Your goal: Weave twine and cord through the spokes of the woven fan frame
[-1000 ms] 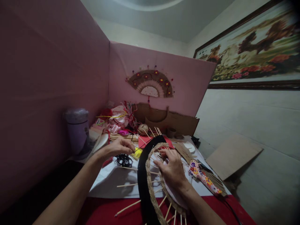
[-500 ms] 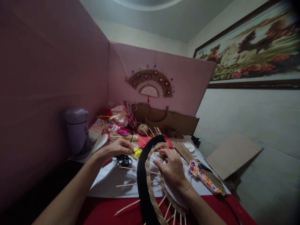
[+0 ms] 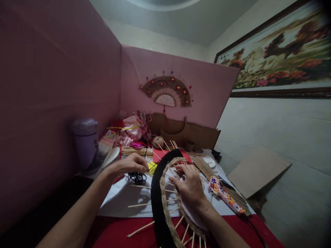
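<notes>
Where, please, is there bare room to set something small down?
Bare white sheet lies between the left forearm, the skewers and the red cloth; the cloth is bare beside the forearm too. Around and beyond the left hand it is crowded: black cord, twine ball, pink bundle.

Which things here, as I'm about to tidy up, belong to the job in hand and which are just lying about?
In use, it seems: half-round stick frame, right hand at it; black cord by the left hand; black coil.
Lying about, probably: twine ball; purple container; brown cardboard; flower-patterned tool.
</notes>
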`<state>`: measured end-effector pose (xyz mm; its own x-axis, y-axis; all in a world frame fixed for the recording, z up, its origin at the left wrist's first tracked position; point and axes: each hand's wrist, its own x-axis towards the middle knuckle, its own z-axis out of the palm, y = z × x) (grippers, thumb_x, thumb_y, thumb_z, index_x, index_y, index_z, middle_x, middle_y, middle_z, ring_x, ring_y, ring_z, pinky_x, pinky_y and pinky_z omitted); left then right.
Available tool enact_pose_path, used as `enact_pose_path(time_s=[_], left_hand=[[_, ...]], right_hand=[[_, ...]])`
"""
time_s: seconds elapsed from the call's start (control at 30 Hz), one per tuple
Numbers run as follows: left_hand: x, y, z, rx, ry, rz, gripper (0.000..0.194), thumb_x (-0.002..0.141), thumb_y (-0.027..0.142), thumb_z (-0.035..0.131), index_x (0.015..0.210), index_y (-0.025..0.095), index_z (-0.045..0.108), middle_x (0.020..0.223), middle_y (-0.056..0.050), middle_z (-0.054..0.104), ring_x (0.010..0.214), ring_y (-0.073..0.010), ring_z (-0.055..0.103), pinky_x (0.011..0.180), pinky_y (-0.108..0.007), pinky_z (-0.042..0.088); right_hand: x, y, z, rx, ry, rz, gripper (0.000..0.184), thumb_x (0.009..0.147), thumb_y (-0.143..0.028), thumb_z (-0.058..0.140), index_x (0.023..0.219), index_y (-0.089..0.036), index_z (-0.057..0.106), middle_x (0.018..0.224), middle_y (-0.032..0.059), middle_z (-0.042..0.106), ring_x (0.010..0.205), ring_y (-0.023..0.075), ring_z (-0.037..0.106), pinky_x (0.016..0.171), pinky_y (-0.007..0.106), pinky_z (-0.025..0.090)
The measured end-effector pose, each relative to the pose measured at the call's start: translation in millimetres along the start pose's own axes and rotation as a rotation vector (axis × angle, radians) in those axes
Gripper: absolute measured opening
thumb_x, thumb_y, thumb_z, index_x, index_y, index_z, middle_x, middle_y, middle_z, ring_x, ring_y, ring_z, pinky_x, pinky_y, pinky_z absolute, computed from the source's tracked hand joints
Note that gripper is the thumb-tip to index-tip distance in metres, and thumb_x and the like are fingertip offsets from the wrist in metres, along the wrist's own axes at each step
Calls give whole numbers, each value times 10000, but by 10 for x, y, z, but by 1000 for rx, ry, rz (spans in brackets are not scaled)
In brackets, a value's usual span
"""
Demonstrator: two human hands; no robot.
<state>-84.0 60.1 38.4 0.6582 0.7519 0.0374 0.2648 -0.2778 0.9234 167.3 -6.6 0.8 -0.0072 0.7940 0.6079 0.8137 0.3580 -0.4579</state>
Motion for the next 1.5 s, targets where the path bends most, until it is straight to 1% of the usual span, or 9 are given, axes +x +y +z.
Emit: enact_pose_path(time_s=[0.17, 0.37, 0.6, 0.83, 1.03, 1.5], left_hand=[[-8, 4, -6, 3, -6, -18, 157, 615, 249, 676, 716, 130, 694, 739, -16, 609, 664, -111, 502, 633, -237, 380], [-13, -26, 3, -9, 13, -28, 169, 617, 261, 687, 729, 135, 691, 746, -12, 629, 647, -103, 516, 628, -234, 388], [-16, -37, 2, -2, 4, -43, 152, 635, 274, 679, 708, 140, 679, 624, 14, 595, 584, -88, 468, 573, -220, 338], [-6, -73, 3, -7, -1, -70, 156, 631, 262, 682, 734, 144, 685, 659, 2, 621, 615, -102, 493, 594, -229, 350], [-8, -64, 14, 11, 0, -81, 165, 635, 254, 677, 736, 124, 688, 635, 3, 605, 580, -90, 466, 553, -218, 320], [-2, -113, 6, 1, -3, -69, 163, 646, 260, 671, 753, 139, 695, 646, -3, 608, 589, -101, 477, 555, -227, 335]], right_hand=[[5, 7, 13, 2, -3, -8, 277, 633, -274, 720, 875, -193, 613, 839, 35, 597, 832, 215, 503, 743, 327, 371], [-4, -3, 16, 16, -14, -3, 265, 633, -268, 722, 861, -190, 612, 831, 32, 589, 817, 206, 499, 730, 316, 377], [-5, -18, 5, 26, -19, -11, 248, 640, -262, 713, 857, -196, 612, 829, 31, 590, 815, 207, 499, 726, 318, 376], [-22, -6, 19, 22, -25, -16, 271, 635, -262, 721, 872, -200, 606, 833, 30, 590, 827, 211, 499, 737, 323, 368], [-34, -3, 30, 39, -27, -28, 272, 636, -255, 722, 876, -195, 608, 828, 26, 584, 820, 203, 494, 732, 314, 371], [-32, -8, 18, 51, -23, -39, 249, 647, -262, 702, 870, -199, 610, 829, 35, 589, 813, 211, 501, 725, 325, 380]])
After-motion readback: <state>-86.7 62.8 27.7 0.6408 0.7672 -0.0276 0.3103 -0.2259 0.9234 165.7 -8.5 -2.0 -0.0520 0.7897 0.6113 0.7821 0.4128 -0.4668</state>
